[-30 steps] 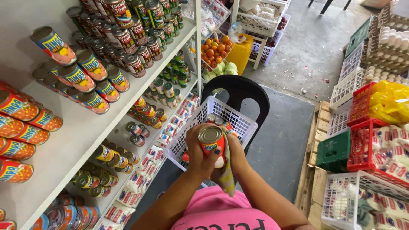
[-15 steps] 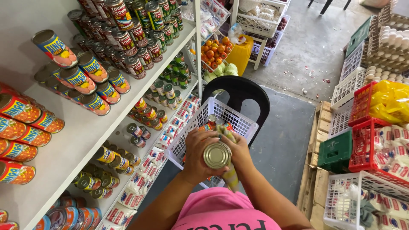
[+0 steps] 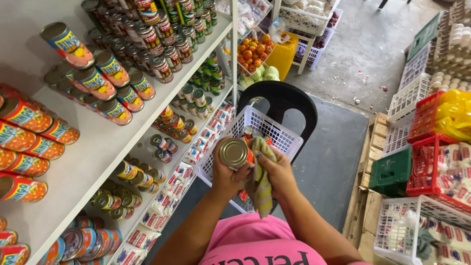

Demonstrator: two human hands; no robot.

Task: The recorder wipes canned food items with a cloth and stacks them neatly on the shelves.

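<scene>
My left hand (image 3: 226, 174) grips a tin can (image 3: 234, 153) with its shiny round end turned up toward me. My right hand (image 3: 278, 172) holds a yellow-green striped cloth (image 3: 259, 179) that is pressed against the can's right side and hangs down below the hands. Both hands are over a white plastic basket (image 3: 274, 130) that holds more cans and rests on a black plastic chair (image 3: 287, 100).
White shelves (image 3: 122, 132) on my left carry rows of cans, some stacked on their sides. To the right stand red, green and white crates (image 3: 422, 162) with packaged goods and egg trays. A yellow container (image 3: 284, 51) and oranges sit farther ahead on the grey floor.
The can has turned from showing its label side to showing its metal end. The cloth has shifted from beneath the can to its right side, and the hands have lowered slightly.
</scene>
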